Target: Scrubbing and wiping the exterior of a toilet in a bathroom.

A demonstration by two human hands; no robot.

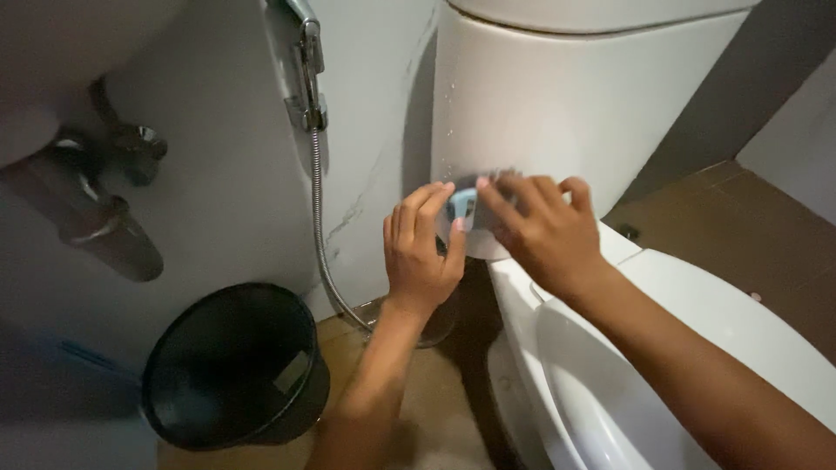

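Both of your hands meet at the lower corner of the white toilet tank [557,96], just above centre of view. Your left hand [422,252] comes up from 6 o'clock, fingers together and curled, pinching the near edge of a small light-blue object [461,207], apparently a scrubbing pad or sponge. Your right hand [540,231] enters from 4 o'clock and lies over the same object, fingers slightly fanned and bent, tips pressing it toward the porcelain. The object is largely covered, so its full shape cannot be confirmed. The two-handed hold appears meant to keep it flat against the curved tank wall.

Water droplets [450,104] mark the tank face at 12 o'clock from your hands. The toilet seat [697,348] runs away toward 4 o'clock beneath your right forearm. A chrome spray hose [318,209] hangs on the wall at 10 o'clock. A black waste bin [235,365] stands on the floor at 8 o'clock, well apart from your hands. Sink pipework [96,200] shows at 9 o'clock, blurred.
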